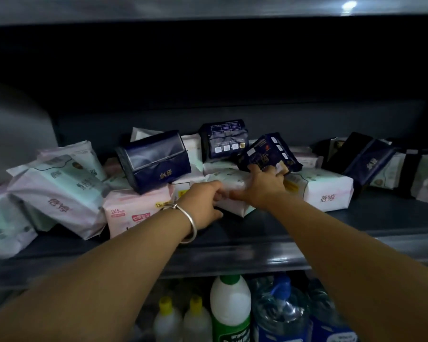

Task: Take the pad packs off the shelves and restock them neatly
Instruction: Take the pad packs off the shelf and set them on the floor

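Head view: both arms reach into the shelf [269, 245]. The left hand [205, 203] grips a white pad pack [232, 191] at the front — the right hand [264, 183] pinches a tilted navy pack [267, 151] just above it.

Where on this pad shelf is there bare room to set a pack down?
Bare shelf runs along the front lip, before the white pack and toward the right end. The left side is crowded with tilted green packs and a pink pack. Both hands, left hand and right hand, fill the middle.
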